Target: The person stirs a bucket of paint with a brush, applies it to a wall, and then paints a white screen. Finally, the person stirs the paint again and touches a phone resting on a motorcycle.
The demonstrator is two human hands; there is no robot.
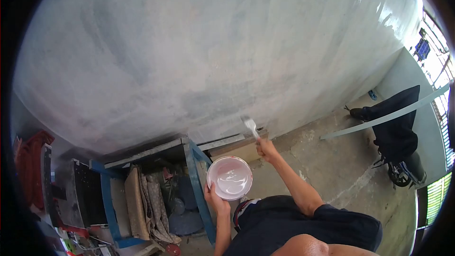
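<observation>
Brush [250, 126] is pointing up and slightly left from the right hand [266, 149], bristles blurred, meeting the low part of the wall [199, 57]. Right hand is gripping its handle closed. Left hand [215, 200] is cupping the bowl of white paint [230, 178] from below-left, just beside the brush hand. Blue frame [196, 180] is standing below the bowl; covered motorbike [395, 137] is sitting well right.

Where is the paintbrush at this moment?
In the head view, the paintbrush is right of centre, gripped in the right hand with its bristles up by the lower wall, just above and right of the paint bowl held by the left hand.
</observation>
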